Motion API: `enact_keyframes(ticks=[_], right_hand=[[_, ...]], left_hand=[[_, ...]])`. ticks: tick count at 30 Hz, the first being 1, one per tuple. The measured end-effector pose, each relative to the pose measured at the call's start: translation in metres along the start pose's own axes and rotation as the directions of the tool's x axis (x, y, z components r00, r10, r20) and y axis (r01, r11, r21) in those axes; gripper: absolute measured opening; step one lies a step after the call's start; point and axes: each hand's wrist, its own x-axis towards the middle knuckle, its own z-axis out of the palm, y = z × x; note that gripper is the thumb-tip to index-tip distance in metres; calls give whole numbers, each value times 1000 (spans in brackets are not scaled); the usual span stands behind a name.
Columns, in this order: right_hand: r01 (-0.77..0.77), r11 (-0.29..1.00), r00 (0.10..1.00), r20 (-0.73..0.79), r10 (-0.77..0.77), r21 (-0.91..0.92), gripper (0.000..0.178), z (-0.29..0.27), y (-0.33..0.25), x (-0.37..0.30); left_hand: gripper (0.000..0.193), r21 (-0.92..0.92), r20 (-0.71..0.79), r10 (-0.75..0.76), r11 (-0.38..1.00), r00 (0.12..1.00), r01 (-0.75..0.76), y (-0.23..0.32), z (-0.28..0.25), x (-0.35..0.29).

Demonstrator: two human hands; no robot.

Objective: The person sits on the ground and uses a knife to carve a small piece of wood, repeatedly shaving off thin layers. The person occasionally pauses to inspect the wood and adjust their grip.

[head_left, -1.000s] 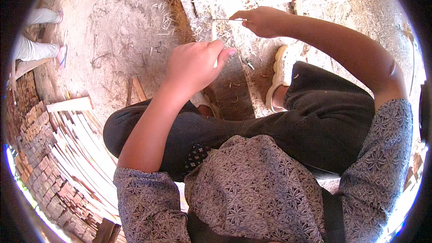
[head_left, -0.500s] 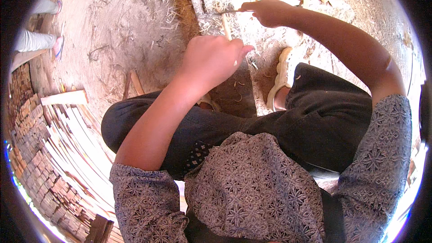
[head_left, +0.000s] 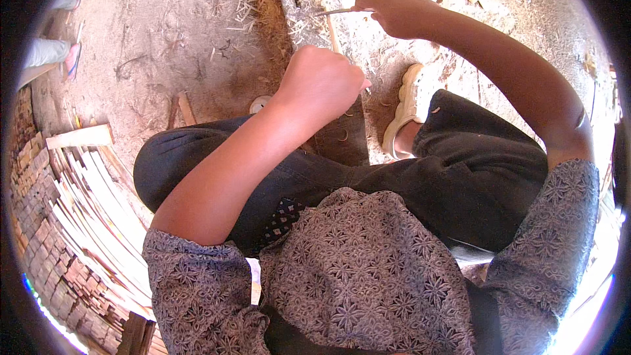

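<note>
Fingers of right hand [head_left: 394,13] pinch thin stick [head_left: 332,11] — bare sandy ground [head_left: 164,59] left.

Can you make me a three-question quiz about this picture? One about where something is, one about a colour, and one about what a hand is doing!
1. Where is the stack of thin wooden slats?
A. on the person's left
B. on the person's right
C. on the person's lap

2. What colour is the shoe?
A. red
B. cream white
C. blue

3. What is the right hand doing?
A. lying flat and open on the ground
B. gripping a thin stick
C. resting on the knee

Answers:
1 A, the slats fill the left edge of the picture.
2 B, the shoe is pale beside the dark trousers.
3 B, its fingers close around the stick's end, above the sandy ground.
</note>
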Motion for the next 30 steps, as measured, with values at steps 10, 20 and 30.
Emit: enact_keyframes(ticks=[10, 20, 30], right_hand=[[-14, 998, 999, -31, 12, -64, 47, 18, 9, 22], [-110, 993, 992, 67, 108, 33, 40, -9, 6, 14], [-140, 985, 990, -13, 142, 102, 25, -50, -17, -54]], left_hand=[[35, -44, -155, 13, 999, 988, -20, -8, 0, -5], [33, -16, -103, -74, 997, 992, 72, 1, -4, -2], [32, -5, -160, -22, 1000, 987, 21, -2, 1, -10]])
